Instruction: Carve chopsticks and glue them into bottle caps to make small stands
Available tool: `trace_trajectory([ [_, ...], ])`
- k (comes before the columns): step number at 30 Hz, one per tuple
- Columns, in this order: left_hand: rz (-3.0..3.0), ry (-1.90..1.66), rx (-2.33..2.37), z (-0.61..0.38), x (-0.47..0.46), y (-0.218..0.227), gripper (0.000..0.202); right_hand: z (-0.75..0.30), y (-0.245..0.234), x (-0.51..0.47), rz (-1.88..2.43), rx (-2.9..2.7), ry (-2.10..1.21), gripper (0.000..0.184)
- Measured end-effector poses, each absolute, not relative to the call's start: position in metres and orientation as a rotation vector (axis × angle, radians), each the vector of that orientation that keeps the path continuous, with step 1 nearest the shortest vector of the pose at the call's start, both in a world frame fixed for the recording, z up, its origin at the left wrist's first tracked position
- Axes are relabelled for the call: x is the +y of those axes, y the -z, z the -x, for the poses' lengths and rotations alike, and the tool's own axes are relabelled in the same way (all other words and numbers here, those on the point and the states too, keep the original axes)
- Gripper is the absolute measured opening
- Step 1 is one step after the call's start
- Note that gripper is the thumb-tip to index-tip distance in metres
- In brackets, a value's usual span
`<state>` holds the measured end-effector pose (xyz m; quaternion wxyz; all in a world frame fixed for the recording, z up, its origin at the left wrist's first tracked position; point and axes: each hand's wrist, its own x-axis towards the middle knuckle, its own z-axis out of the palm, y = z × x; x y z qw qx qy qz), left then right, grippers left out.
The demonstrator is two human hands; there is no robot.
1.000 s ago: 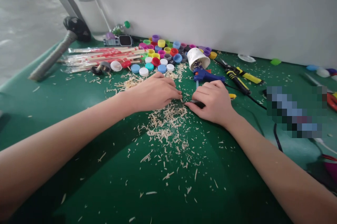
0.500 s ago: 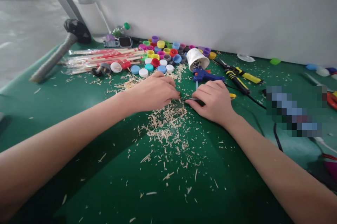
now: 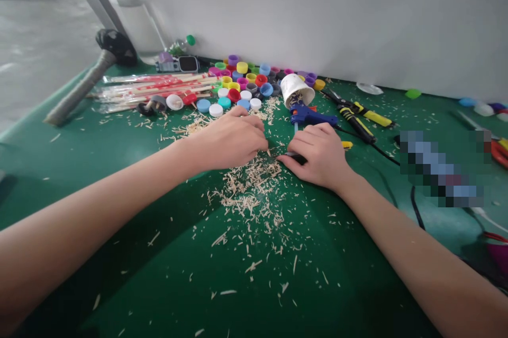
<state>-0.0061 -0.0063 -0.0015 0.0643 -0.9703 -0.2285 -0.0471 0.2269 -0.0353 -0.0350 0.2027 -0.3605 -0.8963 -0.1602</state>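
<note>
My left hand (image 3: 236, 139) is closed in a pinch, its palm turned down. The pale tip of a small wooden stick (image 3: 269, 153) pokes out at the fingertips; the rest is hidden. My right hand (image 3: 319, 153) is wrapped around a slim dark-handled knife (image 3: 297, 157). Its thin tip points left at the stick, and whether they touch is hard to tell. Beneath and in front of both hands lie pale wood shavings (image 3: 248, 184), scattered over the green tabletop (image 3: 159, 280).
Behind my hands are colourful bottle caps (image 3: 224, 102), a tipped white cup (image 3: 293, 88) and a blue glue gun (image 3: 311, 115). Yellow-handled pliers (image 3: 359, 122) lie at right. Wrapped chopsticks (image 3: 159, 87) and a mallet (image 3: 89, 81) are at left. A white wall (image 3: 317, 15) rises behind.
My right hand has shifted slightly left and down with the knife. More of the stick's pale tip shows at my left fingertips. My left hand has barely moved.
</note>
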Motion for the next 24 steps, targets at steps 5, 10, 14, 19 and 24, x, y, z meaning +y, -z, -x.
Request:
trace_trajectory([
  [5,2.934,0.148,-0.686,0.0066,-0.0063,0.0012,0.034,-0.2253,0.0360,-0.0340,1.053,-2.461,0.473,0.028],
  [10,2.953,0.144,-0.705,0.0068,-0.0054,-0.0011,0.034,-0.2249,0.0366,-0.0333,1.021,-2.491,0.411,0.026],
  [14,2.978,0.151,-0.715,0.0061,-0.0048,-0.0024,0.033,-0.2243,0.0368,-0.0331,1.056,-2.446,0.467,0.024],
  [19,2.988,0.177,-0.715,0.0058,-0.0062,-0.0022,0.032,-0.2238,0.0354,-0.0332,1.014,-2.501,0.392,0.026],
  [24,2.977,0.178,-0.703,0.0055,-0.0072,-0.0012,0.031,-0.2243,0.0375,-0.0344,1.036,-2.446,0.457,0.026],
])
